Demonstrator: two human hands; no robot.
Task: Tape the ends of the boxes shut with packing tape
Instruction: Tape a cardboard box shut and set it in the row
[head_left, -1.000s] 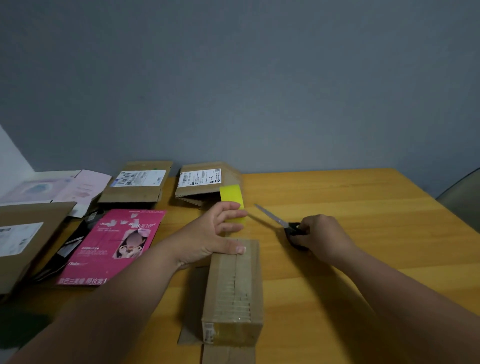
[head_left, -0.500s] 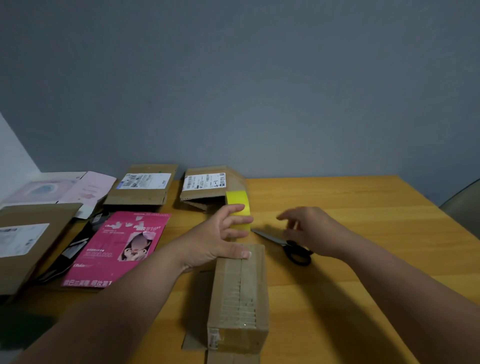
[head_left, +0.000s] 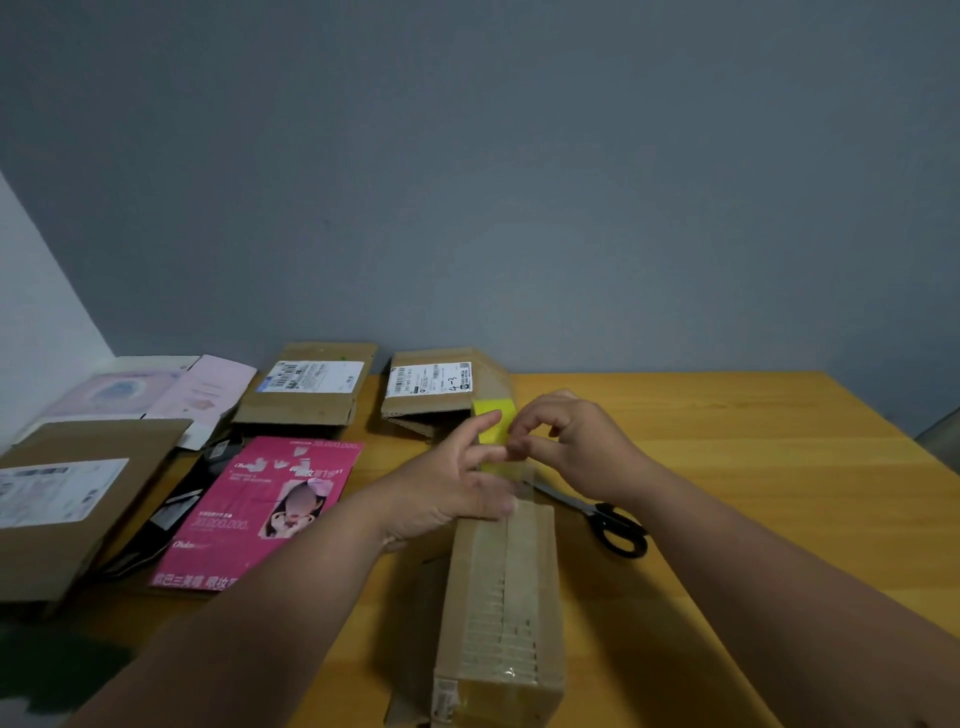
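A long cardboard box (head_left: 501, 597) lies lengthwise near the front edge of the counter (head_left: 753, 467), a strip of clear tape already laid along its top seam. Its far end is steadied by the left hand (head_left: 447, 493), fingers extended toward the yellow tape roll (head_left: 493, 434) standing just beyond the box. The right hand (head_left: 566, 447) is curled at the roll, thumb and forefinger pinched, seemingly on the loose tape end. The scissors (head_left: 602, 517) lie idle just right of the box. The far end is judged to be the step in hand; next, tape must be drawn down over that end and cut.
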